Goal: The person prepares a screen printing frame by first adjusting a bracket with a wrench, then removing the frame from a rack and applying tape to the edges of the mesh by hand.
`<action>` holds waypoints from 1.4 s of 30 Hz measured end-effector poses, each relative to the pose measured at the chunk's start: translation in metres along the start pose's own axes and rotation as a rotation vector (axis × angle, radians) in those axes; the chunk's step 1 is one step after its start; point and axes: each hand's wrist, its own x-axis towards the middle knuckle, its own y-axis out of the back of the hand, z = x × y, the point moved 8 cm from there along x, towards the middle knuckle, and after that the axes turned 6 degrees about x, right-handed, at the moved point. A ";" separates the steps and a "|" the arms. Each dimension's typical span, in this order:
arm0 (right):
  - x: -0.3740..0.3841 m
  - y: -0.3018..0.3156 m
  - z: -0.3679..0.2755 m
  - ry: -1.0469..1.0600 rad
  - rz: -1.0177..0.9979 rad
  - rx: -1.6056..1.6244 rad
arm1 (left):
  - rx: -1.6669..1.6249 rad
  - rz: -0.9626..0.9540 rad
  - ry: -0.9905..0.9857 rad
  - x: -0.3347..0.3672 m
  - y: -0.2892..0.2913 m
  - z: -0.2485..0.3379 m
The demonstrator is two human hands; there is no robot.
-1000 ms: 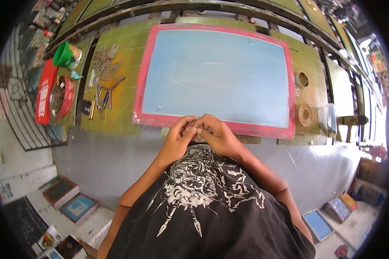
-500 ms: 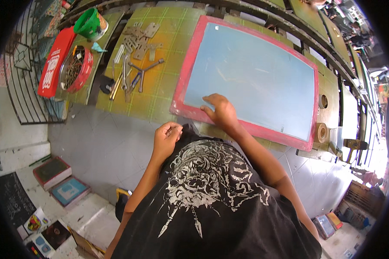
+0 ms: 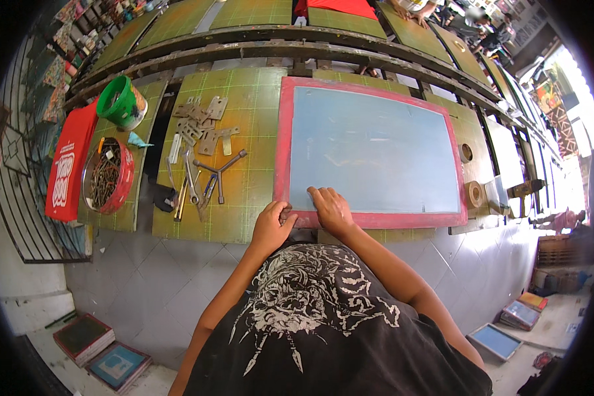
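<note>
A: Where's the red-framed screen [image 3: 376, 148]?
B: Flat on the green table [image 3: 244, 99] — near-left corner under both hands.
A: Grip?
B: Right hand [image 3: 330, 210] spread flat on frame; left hand [image 3: 270, 228] curled at corner — hold unclear.

Near left corner of red-framed screen [image 3: 376, 148] covered by left hand [image 3: 270, 228] and right hand [image 3: 330, 210]; something small and dark pinched at left fingertips, too small to identify. Contents of round red tin [image 3: 107, 175] a dark tangle, individual pieces not distinguishable. Red cloth [image 3: 333, 6] and other people's hands [image 3: 409, 8] cut off at top edge.
</note>
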 end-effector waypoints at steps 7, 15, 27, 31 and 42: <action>0.005 -0.003 0.016 -0.086 -0.101 0.349 | 0.124 -0.107 -0.017 0.001 -0.006 -0.006; 0.005 0.039 -0.044 -0.156 -0.251 0.773 | -0.209 -0.263 0.056 0.002 -0.015 0.003; 0.026 0.048 -0.051 0.108 -0.178 0.462 | -0.628 -0.240 0.308 -0.006 -0.030 -0.016; 0.037 0.021 -0.023 -0.046 -0.497 0.749 | -0.554 -0.181 0.318 -0.008 -0.025 -0.012; 0.271 0.019 0.180 -0.062 0.161 0.222 | -0.602 -0.005 0.368 -0.030 -0.002 -0.013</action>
